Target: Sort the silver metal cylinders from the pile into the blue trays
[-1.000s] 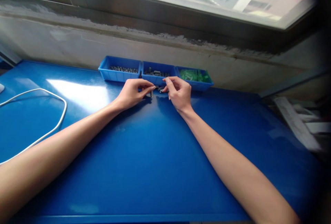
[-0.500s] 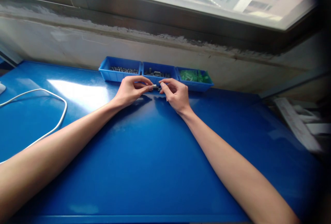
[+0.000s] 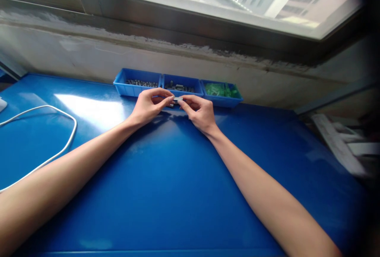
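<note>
Between the fingertips of both hands is a small silvery metal part [image 3: 177, 100], held just above the blue tabletop in front of the bins. My left hand [image 3: 152, 104] pinches its left end between thumb and forefinger. From the other side my right hand [image 3: 199, 111] grips it with thumb and fingers. The part is too small and covered for its exact kind to be told. Behind the hands stands the middle blue bin [image 3: 197, 93], with dark metal pieces [image 3: 179, 87] inside.
The left blue bin [image 3: 124, 87] holds many small grey metal pieces. Green plastic bags [image 3: 218, 89] fill the right bin. A white cable [image 3: 75, 120] curves over the table [image 3: 166, 193] at left. A wall and window [image 3: 208, 16] rise behind the table.
My right hand has moved left, closing the small gap between the two hands. Both hands now meet at the metal part. The view has tilted slightly.
</note>
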